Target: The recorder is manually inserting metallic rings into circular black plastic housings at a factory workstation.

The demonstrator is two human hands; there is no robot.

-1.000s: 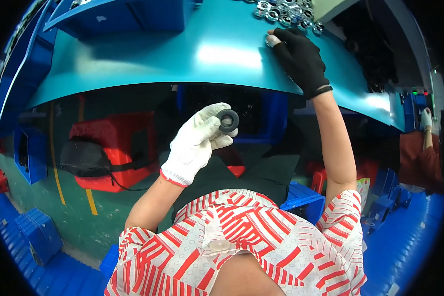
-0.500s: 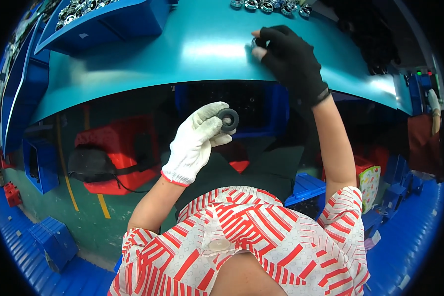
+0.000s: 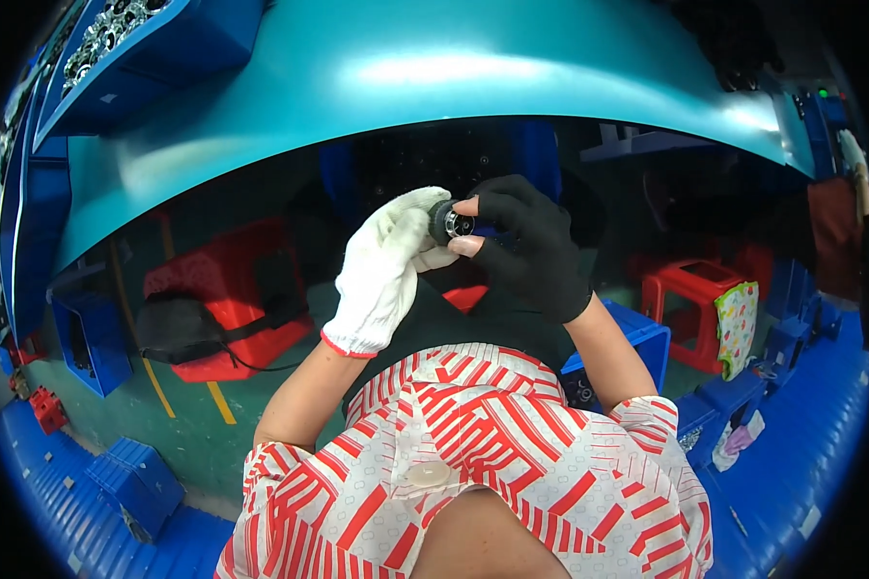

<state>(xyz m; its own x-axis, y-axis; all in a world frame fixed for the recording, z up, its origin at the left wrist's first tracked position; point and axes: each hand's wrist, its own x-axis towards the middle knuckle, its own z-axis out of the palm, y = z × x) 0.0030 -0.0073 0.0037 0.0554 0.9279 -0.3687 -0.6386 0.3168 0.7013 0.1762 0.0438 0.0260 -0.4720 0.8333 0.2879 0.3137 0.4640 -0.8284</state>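
Our left hand (image 3: 384, 262) is gripping the black ring (image 3: 439, 222), our right hand (image 3: 539, 249) pinching the shiny fitting (image 3: 461, 225) against it, between us and the surface (image 3: 434, 92); we are judging both light, the fitting stiff, slippery, rims holding best.

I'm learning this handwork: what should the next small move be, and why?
Perhaps press the round silver metal part onto the round black part: the white-gloved left hand holds the black one, and the black-gloved right hand pinches the metal one against it.
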